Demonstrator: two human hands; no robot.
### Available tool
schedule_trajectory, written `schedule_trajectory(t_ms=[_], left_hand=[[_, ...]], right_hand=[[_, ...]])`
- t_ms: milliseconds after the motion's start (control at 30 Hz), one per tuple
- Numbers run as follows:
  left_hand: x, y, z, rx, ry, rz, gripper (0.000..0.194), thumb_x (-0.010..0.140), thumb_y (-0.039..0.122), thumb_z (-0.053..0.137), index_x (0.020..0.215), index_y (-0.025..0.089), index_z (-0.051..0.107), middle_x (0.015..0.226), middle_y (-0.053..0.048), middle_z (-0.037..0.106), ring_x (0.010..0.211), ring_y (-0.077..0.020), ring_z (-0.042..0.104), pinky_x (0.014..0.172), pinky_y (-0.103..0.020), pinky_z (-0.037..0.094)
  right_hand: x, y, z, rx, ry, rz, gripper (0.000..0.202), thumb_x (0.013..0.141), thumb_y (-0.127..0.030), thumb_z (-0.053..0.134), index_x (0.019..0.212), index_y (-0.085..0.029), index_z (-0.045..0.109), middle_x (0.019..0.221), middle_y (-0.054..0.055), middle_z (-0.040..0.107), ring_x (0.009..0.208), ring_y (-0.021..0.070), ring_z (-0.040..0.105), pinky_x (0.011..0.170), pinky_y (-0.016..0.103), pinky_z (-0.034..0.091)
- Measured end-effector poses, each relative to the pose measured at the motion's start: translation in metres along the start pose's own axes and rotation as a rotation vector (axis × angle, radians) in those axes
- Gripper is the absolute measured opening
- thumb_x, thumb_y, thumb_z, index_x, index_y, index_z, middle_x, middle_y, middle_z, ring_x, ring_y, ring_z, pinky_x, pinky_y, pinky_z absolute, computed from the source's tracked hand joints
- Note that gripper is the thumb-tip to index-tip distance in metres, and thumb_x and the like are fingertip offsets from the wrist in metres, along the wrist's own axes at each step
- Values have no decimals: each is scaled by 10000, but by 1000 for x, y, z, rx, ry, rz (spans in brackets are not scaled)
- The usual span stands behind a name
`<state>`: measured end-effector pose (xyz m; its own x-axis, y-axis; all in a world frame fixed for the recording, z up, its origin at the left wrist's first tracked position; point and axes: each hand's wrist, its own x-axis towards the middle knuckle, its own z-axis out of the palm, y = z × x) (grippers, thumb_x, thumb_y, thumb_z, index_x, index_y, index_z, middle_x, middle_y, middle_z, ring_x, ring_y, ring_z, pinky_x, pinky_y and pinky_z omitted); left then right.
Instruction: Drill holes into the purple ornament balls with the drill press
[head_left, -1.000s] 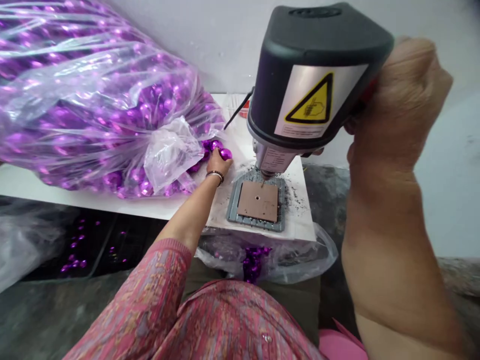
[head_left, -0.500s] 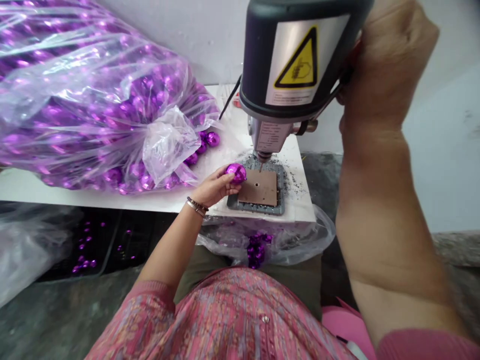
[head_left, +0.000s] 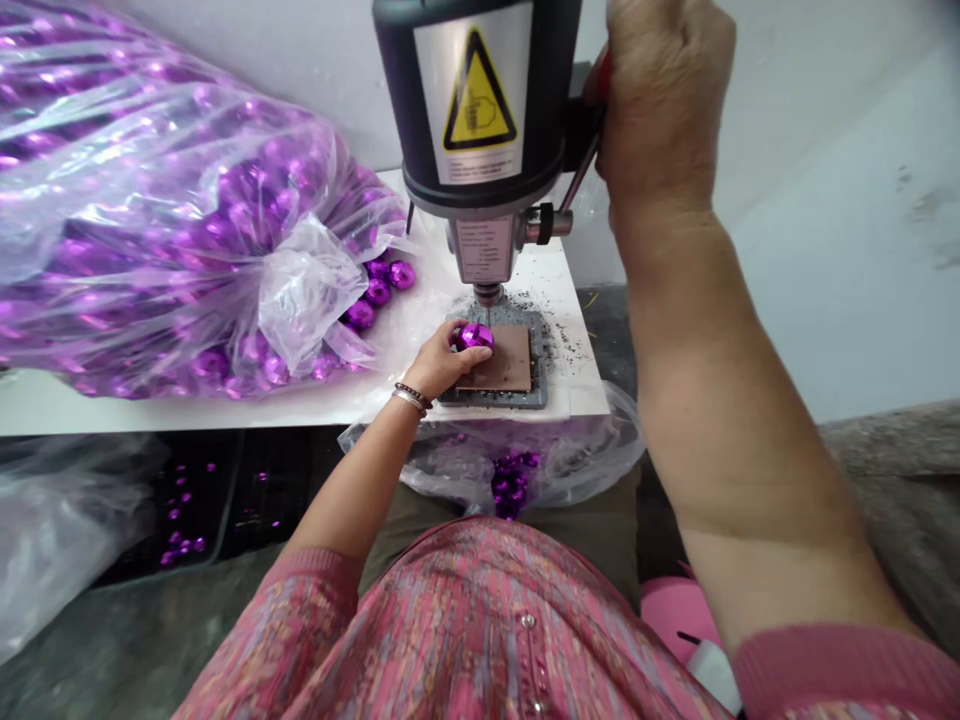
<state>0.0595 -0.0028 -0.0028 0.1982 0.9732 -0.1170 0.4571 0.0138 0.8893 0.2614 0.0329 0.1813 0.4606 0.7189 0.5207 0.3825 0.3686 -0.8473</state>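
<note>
Between the fingers and thumb of my left hand [head_left: 444, 362] is a shiny purple ball [head_left: 475, 338]. It is over the brown board [head_left: 508, 365] on the drill press's grey base [head_left: 538, 397], right under the drill bit [head_left: 488, 312]. Whether the bit touches the ball I cannot tell. My right hand [head_left: 667, 100] is up at the right side of the dark drill press [head_left: 480, 110], wrapped round its red-ended lever [head_left: 600, 80]. Part of that grip is hidden behind the hand.
A big clear bag [head_left: 172, 230] of purple balls fills the table's left side, with loose balls [head_left: 377, 291] by its mouth. Dark shavings [head_left: 562, 345] lie around the base. An open plastic bag [head_left: 600, 470] holding purple balls hangs below the table edge [head_left: 525, 428].
My left hand has brought the purple ball from beside the board to under the bit. My right hand stays at the lever. The view has shifted, so the drill press appears further left.
</note>
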Motion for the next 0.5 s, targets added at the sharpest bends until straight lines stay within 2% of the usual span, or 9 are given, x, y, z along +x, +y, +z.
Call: schedule_trajectory(t_ms=[100, 300, 400, 500], left_hand=[[-1, 7, 0, 171, 7, 68, 601, 690, 281, 860, 1246, 173, 659, 1094, -46, 734, 948, -181, 653, 901, -310, 523], [-2, 25, 6, 456, -76, 173, 606, 695, 259, 834, 1276, 168, 683, 1210, -88, 736, 1104, -269, 674, 1033, -389, 515], [1, 25, 10, 477, -96, 207, 615, 688, 238, 826, 1282, 170, 683, 1229, -93, 729, 1126, -277, 672, 1045, -397, 517], [3, 21, 12, 393, -110, 159, 620, 682, 226, 827, 1282, 154, 686, 1174, -85, 738, 1057, -261, 687, 998, -374, 540]], right_hand=[[-3, -5, -2, 1, -18, 23, 323, 1019, -240, 285, 709, -155, 250, 742, -37, 183, 689, -33, 194, 747, 204, 242], [-10, -11, -5, 46, -28, 3, 304, 973, -199, 412, 710, -155, 265, 767, -31, 217, 725, -39, 202, 792, 176, 273], [-10, -13, -4, 64, -18, 5, 310, 978, -228, 388, 707, -158, 255, 750, -31, 213, 726, -31, 198, 792, 181, 255], [-9, -15, -2, 24, 15, 63, 317, 991, -209, 342, 691, -157, 252, 698, -48, 201, 696, -21, 177, 780, 188, 238]])
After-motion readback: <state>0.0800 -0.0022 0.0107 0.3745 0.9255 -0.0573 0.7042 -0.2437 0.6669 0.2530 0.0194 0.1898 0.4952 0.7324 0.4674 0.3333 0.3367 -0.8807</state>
